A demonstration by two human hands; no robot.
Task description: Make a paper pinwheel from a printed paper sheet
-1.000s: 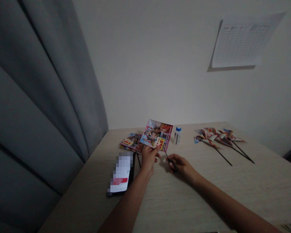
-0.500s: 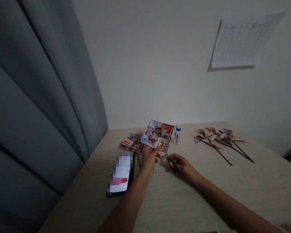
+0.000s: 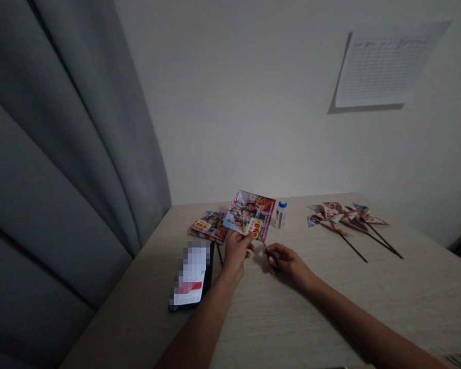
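Note:
My left hand (image 3: 238, 251) pinches the lower edge of a square of colourful printed paper (image 3: 249, 209), held up above the table. Dark-handled scissors (image 3: 272, 258) are in my right hand (image 3: 287, 261), fingers closed round the handles. Their thin blades reach the paper's lower corner, beside a yellow price patch; how far they are into the paper is too small to tell. Left of the held sheet lies a stack of similar printed papers (image 3: 208, 226). Just behind and right of it stands a white glue bottle (image 3: 280, 217) with a blue cap.
Several paper pinwheels (image 3: 340, 215) on dark sticks lie at the right of the wooden table (image 3: 249, 318). A phone (image 3: 192, 279) with a lit screen is left of my forearm. Grey curtain (image 3: 69, 154) borders the left; a printed sheet (image 3: 384, 72) hangs on the wall.

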